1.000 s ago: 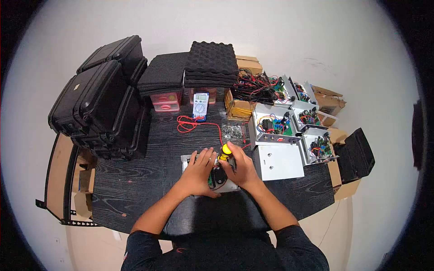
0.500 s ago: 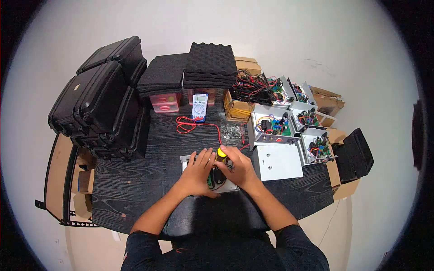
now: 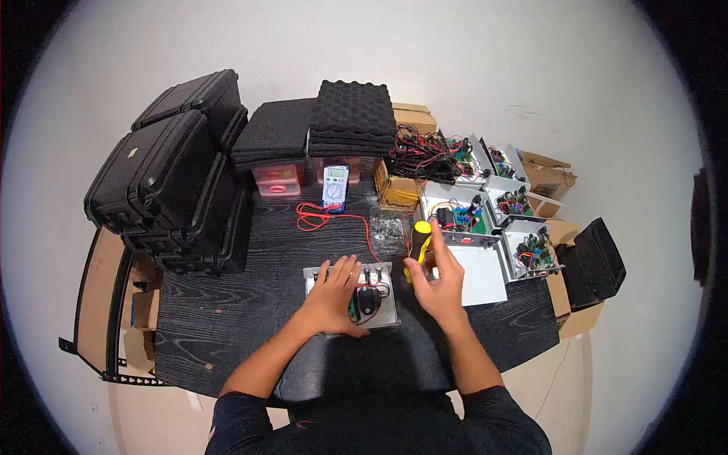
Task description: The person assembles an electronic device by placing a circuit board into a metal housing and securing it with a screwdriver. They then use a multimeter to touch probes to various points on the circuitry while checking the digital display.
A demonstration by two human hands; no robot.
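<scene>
My left hand [image 3: 332,299] spans a small white metal case [image 3: 387,307], fingers at its far edge and thumb at its near edge. Inside the case are a black round-cornered part [image 3: 368,300], wires and part of a green circuit board; my hand hides the left portion. Right of the case, my right hand [image 3: 444,287] is closed on a screwdriver [image 3: 422,241] with a yellow and black handle. Its yellow end points up, and the shaft cannot be made out.
A multimeter [image 3: 334,188] with red leads [image 3: 312,218] lies behind the case, beside a clear tray of small parts [image 3: 388,230]. Several open units with circuit boards [image 3: 455,215] and a white panel [image 3: 484,277] are at right. Black hard cases [image 3: 152,171] stack at left; foam sheets [image 3: 353,106] at back.
My right hand has lifted away from the case and moved right with the screwdriver, uncovering the black part inside. My left hand stays on the case.
</scene>
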